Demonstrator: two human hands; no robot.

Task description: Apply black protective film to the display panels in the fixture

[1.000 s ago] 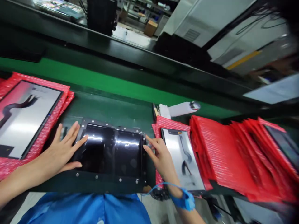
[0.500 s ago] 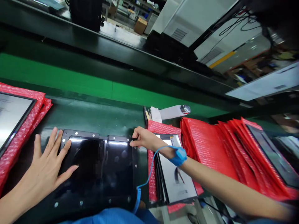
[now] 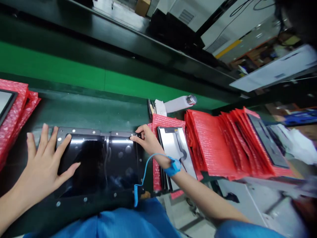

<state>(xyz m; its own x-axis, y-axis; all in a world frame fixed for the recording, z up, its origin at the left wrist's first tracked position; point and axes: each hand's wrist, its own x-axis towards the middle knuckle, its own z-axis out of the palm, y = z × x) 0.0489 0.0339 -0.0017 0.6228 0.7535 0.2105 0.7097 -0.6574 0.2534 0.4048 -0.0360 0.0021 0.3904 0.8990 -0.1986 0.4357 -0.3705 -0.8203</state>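
A glossy black screen panel (image 3: 91, 165) lies flat in a dark frame (image 3: 81, 131) with round silvery dots along its edges. My left hand (image 3: 46, 162) rests with fingers spread over the panel's left side, its index fingertip on the upper left corner. At the upper right corner, my right hand (image 3: 147, 140) has its thumb against bent fingers in a pinch. Whatever lies between those fingertips is too small to make out. Around my right wrist sits a blue wrist strap (image 3: 174, 167), its coiled cord (image 3: 136, 195) hanging down past the panel's right edge.
To the right, silver-backed screens (image 3: 170, 138) lie on red bubble wrap (image 3: 156, 178), beside a row of red bubble bags (image 3: 215, 145). A pale bottle (image 3: 177, 104) lies behind them. More red bubble wrap (image 3: 15, 109) holds a screen at far left. A green wall (image 3: 74, 71) borders the back.
The whole view has shifted, so the bench appears higher and further left. Both hands keep nearly the same places on the panel, with the right still pinched at the corner.
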